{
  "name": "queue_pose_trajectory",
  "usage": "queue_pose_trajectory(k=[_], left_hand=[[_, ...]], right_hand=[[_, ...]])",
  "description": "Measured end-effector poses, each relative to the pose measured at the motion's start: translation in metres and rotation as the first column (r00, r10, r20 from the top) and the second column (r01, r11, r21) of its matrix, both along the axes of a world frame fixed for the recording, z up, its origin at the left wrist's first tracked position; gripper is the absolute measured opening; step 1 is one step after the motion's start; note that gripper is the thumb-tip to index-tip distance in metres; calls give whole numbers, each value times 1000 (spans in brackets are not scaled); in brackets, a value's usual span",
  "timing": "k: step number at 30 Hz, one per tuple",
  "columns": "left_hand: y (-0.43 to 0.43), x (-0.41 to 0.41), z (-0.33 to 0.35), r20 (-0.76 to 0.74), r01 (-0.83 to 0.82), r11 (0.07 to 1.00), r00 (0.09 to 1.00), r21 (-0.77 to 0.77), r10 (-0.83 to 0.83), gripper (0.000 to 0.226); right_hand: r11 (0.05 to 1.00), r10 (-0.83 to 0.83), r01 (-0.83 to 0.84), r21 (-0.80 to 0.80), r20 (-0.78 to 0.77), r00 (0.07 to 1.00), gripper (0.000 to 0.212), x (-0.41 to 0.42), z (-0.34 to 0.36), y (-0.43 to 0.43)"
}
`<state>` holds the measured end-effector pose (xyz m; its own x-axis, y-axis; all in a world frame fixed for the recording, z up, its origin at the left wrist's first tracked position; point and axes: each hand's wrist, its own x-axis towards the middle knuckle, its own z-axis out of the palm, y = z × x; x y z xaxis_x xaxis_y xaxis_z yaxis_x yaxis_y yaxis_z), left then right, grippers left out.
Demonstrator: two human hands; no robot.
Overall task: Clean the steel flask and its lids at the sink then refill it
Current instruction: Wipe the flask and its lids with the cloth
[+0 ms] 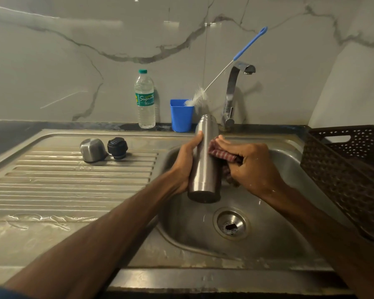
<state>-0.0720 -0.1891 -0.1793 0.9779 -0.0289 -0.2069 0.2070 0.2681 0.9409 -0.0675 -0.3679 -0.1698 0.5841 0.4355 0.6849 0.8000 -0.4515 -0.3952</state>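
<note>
Both forearms reach out from the near edge and meet over the sink basin. The left arm runs in diagonally from the near left, and the left hand is wrapped round the steel flask from its left side, the thumb lying up along the body and the other fingers hidden behind it. The flask hangs in the air above the basin, clear of the metal, tilted so its flat base faces the near side and its narrow neck points up and away towards the far wall.

The right arm comes in from the near right with the wrist bent inwards. The right hand has its fingers curled tight on a bunched red checked cloth, pressing it against the right flank of the flask about halfway up; a loose end of the cloth hangs below the hand. Drops of water show on that wrist.

To the left, on the ribbed drainboard, the steel cup lid sits mouth down, with the black stopper just beside it on its right. Along the far edge stand a plastic water bottle and a blue cup with a bottle brush leaning out of it towards the tap. A dark perforated basket sits on the right of the basin
</note>
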Motion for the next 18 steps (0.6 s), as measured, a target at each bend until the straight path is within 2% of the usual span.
queue_pose_trajectory(k=[5,8,10,15,18], left_hand=[[1,1,-1,39,34,999,999,-6,-34,67],[-4,-3,1,32,62,998,998,10,-62,64],[-10,-6,2,37,79,997,996,22,-80,60],[-9,-4,0,58,73,997,995,41,-75,57],[-10,-6,1,55,119,991,991,61,-123,60]], right_hand=[[995,83,-81,-50,30,996,57,3,-4,-3],[995,-51,56,79,-66,997,55,14,-2,-7],[983,-119,127,131,-62,991,55,20,-1,-12],[997,18,-16,78,-27,999,62,12,-5,-13],[983,-95,102,152,-53,994,58,24,0,-18]])
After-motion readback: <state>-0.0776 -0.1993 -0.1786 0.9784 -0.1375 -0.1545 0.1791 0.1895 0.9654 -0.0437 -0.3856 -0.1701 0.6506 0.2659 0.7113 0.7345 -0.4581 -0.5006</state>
